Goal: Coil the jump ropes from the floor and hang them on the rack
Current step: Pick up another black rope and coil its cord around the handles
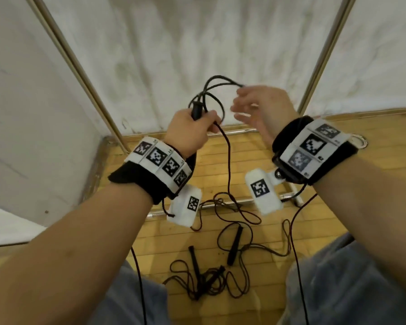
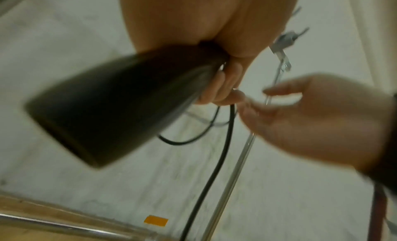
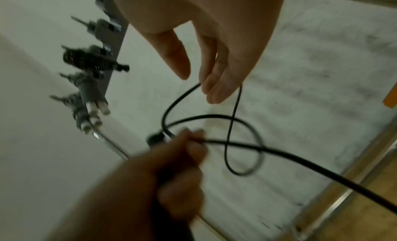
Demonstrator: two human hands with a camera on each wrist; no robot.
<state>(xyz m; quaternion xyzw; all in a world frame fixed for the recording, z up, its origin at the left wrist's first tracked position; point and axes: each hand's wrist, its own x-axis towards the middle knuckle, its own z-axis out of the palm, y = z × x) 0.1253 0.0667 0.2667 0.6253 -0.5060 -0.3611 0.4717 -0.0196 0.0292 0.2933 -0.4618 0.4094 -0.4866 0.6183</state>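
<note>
My left hand (image 1: 190,130) grips the black handle (image 1: 196,111) of a black jump rope (image 1: 215,77) together with a few gathered loops. In the left wrist view that handle (image 2: 103,112) fills the left half, with my left fingers (image 2: 223,85) curled round it. My right hand (image 1: 256,106) is just right of the left one, fingers straight. One loop (image 3: 214,115) hangs over the right fingers (image 3: 214,66). A strand (image 1: 227,156) drops from the left hand to the floor, towards a second handle (image 1: 234,246). Another rope (image 1: 204,280) lies tangled on the floor.
The rack's two slanted metal poles (image 1: 75,66) stand against the white wall ahead, and its base bar (image 1: 220,204) lies on the wooden floor. A grey bar with hooks (image 3: 90,61) shows in the right wrist view. My knees are at the bottom edge.
</note>
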